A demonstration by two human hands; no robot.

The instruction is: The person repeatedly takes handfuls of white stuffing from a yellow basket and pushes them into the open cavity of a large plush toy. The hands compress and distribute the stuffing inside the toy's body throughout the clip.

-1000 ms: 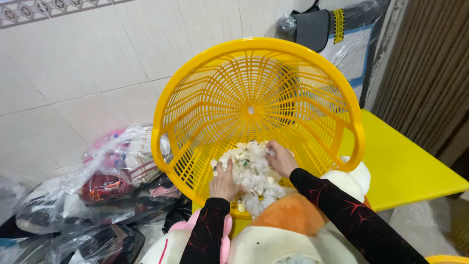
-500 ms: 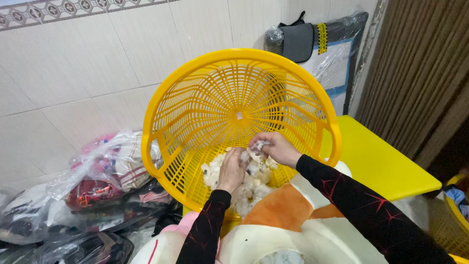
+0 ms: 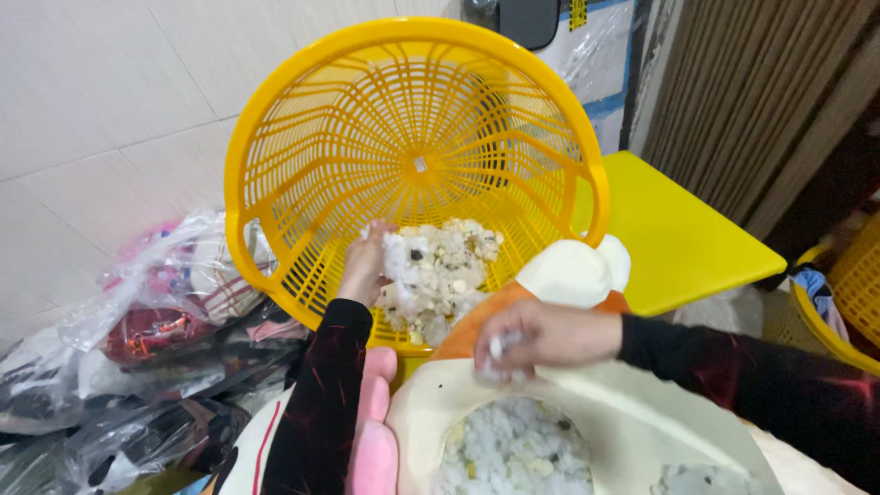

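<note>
A round yellow plastic basket (image 3: 302, 137) stands tilted against the tiled wall, with a heap of small white fluffy pieces (image 3: 435, 275) in its lower part. My left hand (image 3: 362, 266) rests on the left side of that heap, fingers among the pieces. My right hand (image 3: 541, 339) has come out of the basket and is closed on a small white clump above the opening of a cream fabric shell (image 3: 632, 417). White filling (image 3: 513, 449) shows inside that opening. An orange and white plush part (image 3: 568, 275) lies between basket and shell.
Clear plastic bags of clothing (image 3: 156, 321) are piled at the left against the wall. A yellow table top (image 3: 678, 238) lies to the right of the basket. Another yellow basket (image 3: 848, 293) stands at the far right. A pink plush part (image 3: 371, 431) is near my left arm.
My right hand has pulled back from the heap in the basket to the cream shell's opening, carrying a white clump. My left hand stays on the heap. The camera moved closer.
</note>
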